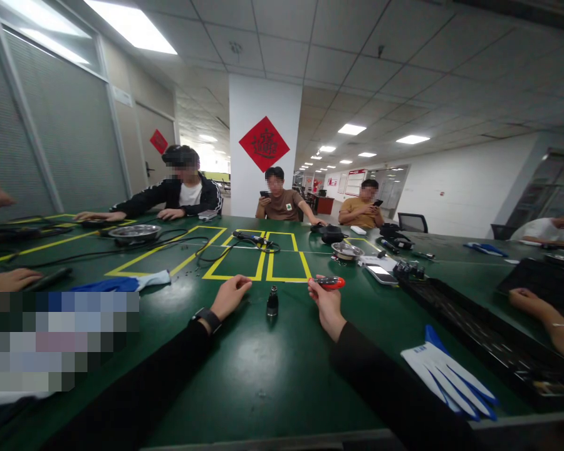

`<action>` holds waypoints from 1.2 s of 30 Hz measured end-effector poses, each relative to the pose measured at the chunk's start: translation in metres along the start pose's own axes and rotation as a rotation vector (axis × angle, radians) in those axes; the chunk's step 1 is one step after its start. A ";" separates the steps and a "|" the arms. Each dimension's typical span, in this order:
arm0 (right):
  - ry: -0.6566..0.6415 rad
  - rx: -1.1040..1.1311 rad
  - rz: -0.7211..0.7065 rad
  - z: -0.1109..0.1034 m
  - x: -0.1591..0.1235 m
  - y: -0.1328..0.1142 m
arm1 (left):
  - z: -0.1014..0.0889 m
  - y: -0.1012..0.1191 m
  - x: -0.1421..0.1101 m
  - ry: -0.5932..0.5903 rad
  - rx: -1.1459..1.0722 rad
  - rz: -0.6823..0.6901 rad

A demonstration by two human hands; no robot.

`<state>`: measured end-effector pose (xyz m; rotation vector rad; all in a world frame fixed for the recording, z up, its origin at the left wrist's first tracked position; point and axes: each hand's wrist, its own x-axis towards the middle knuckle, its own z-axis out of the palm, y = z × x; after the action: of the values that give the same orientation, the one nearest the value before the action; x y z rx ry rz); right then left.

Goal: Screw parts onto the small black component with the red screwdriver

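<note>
In my right hand is a screwdriver with a red and black handle; a thin shaft seems to point left from it. My left hand, with a dark band at the wrist, hovers over the green table, fingertips pressed together. Whatever is between them, if anything, is too small to make out. Between my hands a small black tapered part stands upright on the tabletop, touched by neither hand.
Ahead, a corded black tool lies across yellow tape rectangles. Metal bowls, a phone and a long black tool case lie around. White-blue gloves are at right. Other people sit around the table; a co-worker's hand rests right.
</note>
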<state>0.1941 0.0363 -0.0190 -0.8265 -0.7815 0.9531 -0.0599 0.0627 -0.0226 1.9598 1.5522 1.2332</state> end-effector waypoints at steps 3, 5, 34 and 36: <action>-0.092 0.039 0.106 0.002 -0.004 0.001 | 0.001 -0.014 0.004 -0.004 0.027 -0.053; -0.153 0.056 0.160 0.004 -0.006 0.001 | 0.003 -0.018 0.004 -0.032 0.018 -0.038; -0.339 0.074 0.208 0.008 -0.012 0.006 | 0.002 -0.013 -0.005 -0.102 0.424 0.006; -0.332 0.092 0.209 0.008 -0.012 0.006 | 0.002 -0.014 -0.005 -0.102 0.421 0.015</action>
<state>0.1808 0.0298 -0.0231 -0.6864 -0.9391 1.3257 -0.0667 0.0634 -0.0365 2.2473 1.8623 0.8431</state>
